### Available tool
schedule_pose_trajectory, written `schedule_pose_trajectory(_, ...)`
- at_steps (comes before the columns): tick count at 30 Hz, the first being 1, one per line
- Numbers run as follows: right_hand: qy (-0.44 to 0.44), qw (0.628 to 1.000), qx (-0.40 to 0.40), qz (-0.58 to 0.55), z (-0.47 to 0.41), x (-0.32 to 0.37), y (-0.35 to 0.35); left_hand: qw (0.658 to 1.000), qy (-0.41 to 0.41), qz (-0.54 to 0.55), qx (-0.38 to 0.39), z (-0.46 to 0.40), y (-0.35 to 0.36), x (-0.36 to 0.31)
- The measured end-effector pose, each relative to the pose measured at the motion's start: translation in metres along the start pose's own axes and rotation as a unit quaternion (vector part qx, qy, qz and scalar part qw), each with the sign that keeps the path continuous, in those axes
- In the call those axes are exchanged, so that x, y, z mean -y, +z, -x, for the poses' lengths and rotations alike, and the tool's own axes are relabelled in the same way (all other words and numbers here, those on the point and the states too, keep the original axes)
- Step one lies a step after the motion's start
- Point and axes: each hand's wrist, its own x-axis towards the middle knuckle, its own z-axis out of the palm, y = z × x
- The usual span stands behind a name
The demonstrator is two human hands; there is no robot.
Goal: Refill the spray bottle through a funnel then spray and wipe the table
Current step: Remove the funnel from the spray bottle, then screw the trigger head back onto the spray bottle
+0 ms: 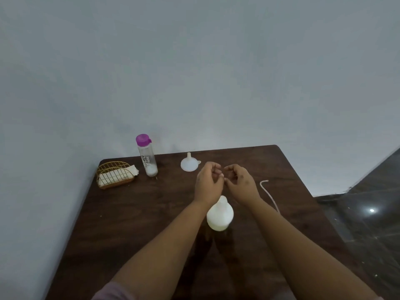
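Observation:
A white spray bottle (220,215) stands on the dark wooden table (140,213) with its neck uncapped. My left hand (207,182) and my right hand (241,182) hover side by side just beyond the neck, fingers loosely curled, fingertips almost meeting, nothing visible in them. A white funnel (189,163) rests upside down, spout up, just beyond my left hand. A clear water bottle (147,158) with a purple cap stands at the back left, a little liquid at its bottom. A thin white tube (269,194) lies to the right and runs behind my right forearm.
A gold wire holder (113,175) with white tissues sits at the table's back left corner. The table stands against a pale wall. Dark glossy floor (368,213) shows past the table's right edge.

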Motion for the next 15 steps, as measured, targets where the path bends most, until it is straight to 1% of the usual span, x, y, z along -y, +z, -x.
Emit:
schedule_pose_trajectory(3,0.005,1.000,-0.015,0.015,0.035,-0.030,-0.026,0.999,0.034,-0.005,0.005,0.035,0.028,-0.014)
schedule_pose_trajectory(5,0.028,0.999,-0.027,0.022,0.059,-0.056,-0.042,0.998,0.047,-0.019,0.024,0.062,0.048,-0.018)
schedule_pose_trajectory(9,0.124,0.989,-0.024,0.072,0.104,-0.123,-0.062,0.992,0.006,-0.046,0.114,0.109,0.087,-0.003)
schedule_pose_trajectory(11,0.166,0.977,0.005,0.131,0.122,-0.150,-0.070,0.984,-0.024,-0.081,0.159,0.126,0.100,0.009)
schedule_pose_trajectory(13,0.193,0.961,0.052,0.190,0.137,-0.165,-0.074,0.970,-0.063,-0.116,0.202,0.139,0.110,0.018)
schedule_pose_trajectory(15,0.183,0.948,0.104,0.239,0.148,-0.173,-0.074,0.952,-0.107,-0.147,0.246,0.147,0.115,0.024)
